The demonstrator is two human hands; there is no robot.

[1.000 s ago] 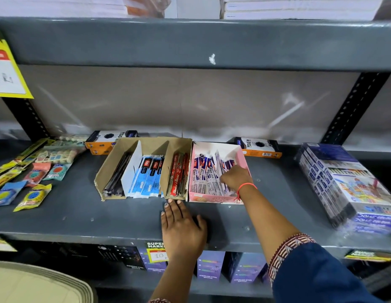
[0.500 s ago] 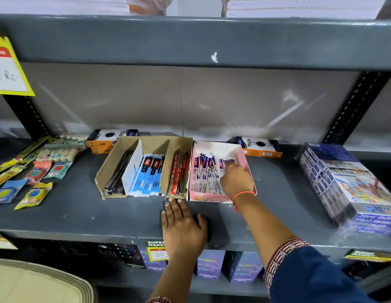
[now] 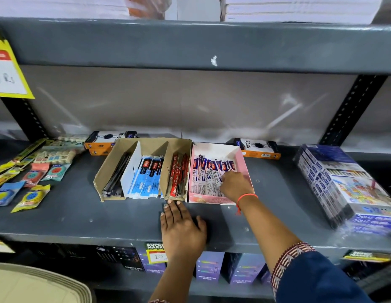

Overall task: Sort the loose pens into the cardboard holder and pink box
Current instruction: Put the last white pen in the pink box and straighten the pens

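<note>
A brown cardboard holder (image 3: pixel 109 162) stands on the grey shelf with three slots: dark pens on the left, blue-packed pens (image 3: pixel 146 178) in the middle, red pens (image 3: pixel 177 178) on the right. Against its right side sits the pink box (image 3: pixel 245 162), filled with white and purple packed pens (image 3: pixel 203 173). My right hand (image 3: pixel 235 185) reaches into the pink box, its fingertips on the packed pens at the right side. My left hand (image 3: pixel 181 228) lies flat on the shelf just in front of the holder's right slot, fingers spread and holding nothing.
Two orange-and-black boxes (image 3: pixel 258 148) lie behind the holder and pink box. Loose colourful packets (image 3: pixel 32 178) spread over the shelf's left end. A large shrink-wrapped stack of boxes (image 3: pixel 347 184) fills the right end. The upper shelf (image 3: pixel 190 44) hangs low overhead.
My right hand has shifted slightly toward the near right part of the pink box, still on the packed pens. My left hand stays flat on the shelf.
</note>
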